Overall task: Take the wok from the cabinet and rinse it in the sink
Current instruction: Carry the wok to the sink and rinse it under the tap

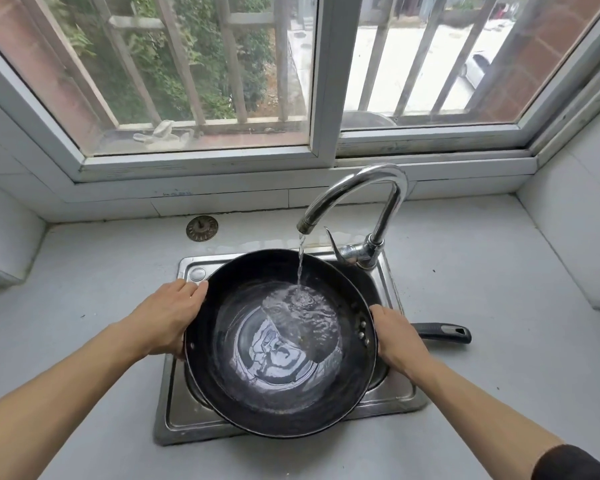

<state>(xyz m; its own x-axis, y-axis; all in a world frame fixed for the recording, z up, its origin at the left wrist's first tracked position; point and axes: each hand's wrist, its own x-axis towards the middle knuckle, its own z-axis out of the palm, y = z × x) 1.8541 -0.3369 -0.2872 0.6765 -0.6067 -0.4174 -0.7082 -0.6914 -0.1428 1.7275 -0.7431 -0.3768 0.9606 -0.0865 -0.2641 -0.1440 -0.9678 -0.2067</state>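
Big round black metal wok [278,382] sits over the steel sink [174,410], left hand [168,315] and right hand [397,336] gripping opposite rims.

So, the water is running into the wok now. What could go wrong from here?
1. Both the left hand and the right hand hold the wok by its wet rim, not by its handle; it may slip as it fills.
2. The wok is wider than the sink, so tipping it could spill water onto the counter.
3. The stream from the faucet could splash out.
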